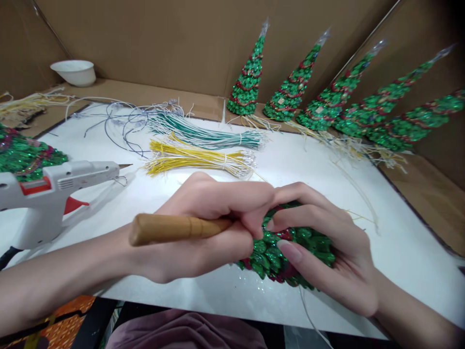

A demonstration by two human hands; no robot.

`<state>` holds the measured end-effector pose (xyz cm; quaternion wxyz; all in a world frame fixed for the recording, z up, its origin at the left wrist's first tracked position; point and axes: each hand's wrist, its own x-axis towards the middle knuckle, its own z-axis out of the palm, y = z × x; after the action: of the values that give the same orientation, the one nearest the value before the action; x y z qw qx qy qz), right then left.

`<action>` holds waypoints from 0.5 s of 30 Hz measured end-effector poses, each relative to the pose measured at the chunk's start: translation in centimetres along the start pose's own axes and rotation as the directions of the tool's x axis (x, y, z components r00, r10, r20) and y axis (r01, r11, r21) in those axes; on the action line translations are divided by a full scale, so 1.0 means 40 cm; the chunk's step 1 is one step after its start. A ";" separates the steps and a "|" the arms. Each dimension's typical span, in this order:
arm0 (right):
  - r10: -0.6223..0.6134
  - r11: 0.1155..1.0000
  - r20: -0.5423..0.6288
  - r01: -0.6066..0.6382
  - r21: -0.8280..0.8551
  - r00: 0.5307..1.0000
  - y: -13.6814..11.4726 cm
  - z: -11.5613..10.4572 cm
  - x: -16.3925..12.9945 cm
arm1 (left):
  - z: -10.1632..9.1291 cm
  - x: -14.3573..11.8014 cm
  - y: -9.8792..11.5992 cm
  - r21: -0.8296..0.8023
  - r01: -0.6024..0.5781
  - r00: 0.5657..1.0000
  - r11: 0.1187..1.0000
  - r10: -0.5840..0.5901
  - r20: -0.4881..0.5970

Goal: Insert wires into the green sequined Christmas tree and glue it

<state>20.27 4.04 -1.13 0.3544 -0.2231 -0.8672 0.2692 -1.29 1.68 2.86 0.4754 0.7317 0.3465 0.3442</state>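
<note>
Left hand: my left hand [203, 228] is curled tight around a wooden handle [174, 229], which lies level and points right into the glitter tree; whatever tip the tool has is hidden behind my fingers.
Right hand: my right hand [327, 242] is wrapped over the glitter tree [286, 252], fingers on top and thumb at the front, gripping it.
Glitter tree: a green sequined cone with red bands, lying on its side on the white table [399, 232], close to the near edge, between my two hands; a thin pale wire trails from under it off the near edge.
Glue gun: a white glue gun [54, 189] with a red trigger stands on the table to my left, nozzle pointing right, well apart from my hands.
Yellow wires: a tied bundle of yellow wires [199, 160] lies just beyond my hands.
Green wires: a bundle of green wires [210, 135] lies just behind the yellow one, with loose blue and white strands to its left.
Finished trees: five more trees [290, 92] lean in a row against the cardboard wall at the far right.
Bowl: a white bowl [74, 71] sits in the far left corner.
</note>
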 end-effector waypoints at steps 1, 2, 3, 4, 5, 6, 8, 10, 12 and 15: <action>0.002 1.000 -0.004 -0.002 -0.002 1.000 0.000 0.000 0.000 | 0.002 0.001 -0.001 -0.018 -0.007 1.000 1.000 0.007 0.016; 0.006 1.000 -0.007 -0.006 -0.003 1.000 0.000 0.000 0.000 | 0.004 0.003 -0.004 -0.030 -0.017 0.999 0.999 0.018 0.029; 0.008 1.000 -0.010 -0.008 -0.004 1.000 0.000 0.000 0.000 | 0.006 0.004 -0.007 -0.035 -0.033 0.999 0.999 0.034 0.037; 0.010 1.000 -0.011 -0.010 -0.004 1.000 0.000 0.000 0.000 | 0.008 0.004 -0.011 -0.029 -0.051 0.998 0.998 0.052 0.036; 0.010 1.000 -0.011 -0.010 -0.004 1.000 0.000 0.000 0.000 | 0.010 0.003 -0.014 -0.009 -0.065 0.997 0.998 0.066 0.035; 0.009 1.000 -0.010 -0.009 -0.003 1.000 0.000 0.000 0.001 | 0.011 0.002 -0.016 0.022 -0.076 0.996 0.997 0.075 0.038; 0.007 1.000 -0.008 -0.007 0.001 1.000 -0.002 0.000 0.002 | 0.012 -0.001 -0.018 0.079 -0.083 0.996 0.993 0.080 0.040; 0.009 1.000 -0.006 -0.009 0.004 1.000 -0.003 0.000 0.004 | 0.012 -0.003 -0.016 0.101 -0.088 0.996 0.991 0.084 0.040; 0.008 1.000 -0.006 -0.008 0.005 1.000 -0.004 0.000 0.006 | 0.011 -0.002 -0.012 0.097 -0.087 0.996 0.991 0.084 0.038; 0.000 1.000 -0.005 0.000 0.010 1.000 -0.004 0.000 0.007 | 0.010 0.001 -0.008 0.095 -0.083 0.995 0.992 0.077 0.056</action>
<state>20.08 4.08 -0.91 0.3575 -0.2219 -0.8652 0.2728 -0.98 1.61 2.43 0.4338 0.7761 0.3208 0.3266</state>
